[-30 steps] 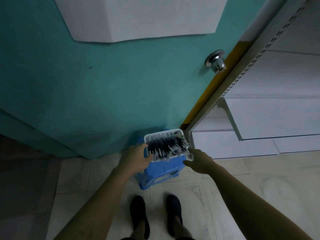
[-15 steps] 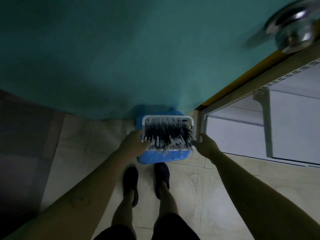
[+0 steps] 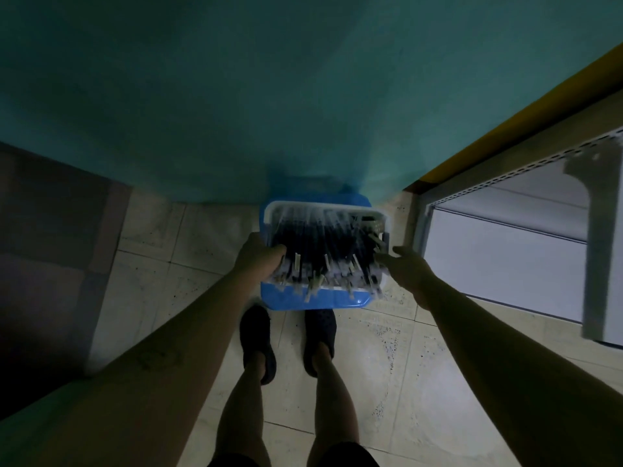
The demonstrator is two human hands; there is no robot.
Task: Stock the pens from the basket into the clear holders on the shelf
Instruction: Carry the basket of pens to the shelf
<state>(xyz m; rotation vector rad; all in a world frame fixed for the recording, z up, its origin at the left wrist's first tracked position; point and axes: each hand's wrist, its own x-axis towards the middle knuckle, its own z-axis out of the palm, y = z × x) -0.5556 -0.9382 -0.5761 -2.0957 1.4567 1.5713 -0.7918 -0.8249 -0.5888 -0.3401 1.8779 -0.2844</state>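
Observation:
A white basket (image 3: pixel 271 215) full of dark pens (image 3: pixel 323 251) sits on a blue plastic stool (image 3: pixel 337 299) on the floor, against the teal door. My left hand (image 3: pixel 258 256) grips the basket's left rim, with the thumb hooked over the edge onto the pens. My right hand (image 3: pixel 403 269) is at the basket's right side with fingers spread and straight, the fingertips at the rim. The clear holders are out of view.
A white metal shelf unit (image 3: pixel 505 254) with a perforated upright stands on the right. The teal door (image 3: pixel 303 96) fills the view ahead. My two feet in dark shoes (image 3: pixel 256 338) stand on the tiled floor just behind the stool. A dark panel lies at left.
My head has tipped further down and closer, so the door knob has left the view. The right hand's fingers have spread open at the basket's right rim; the left hand still grips the left rim.

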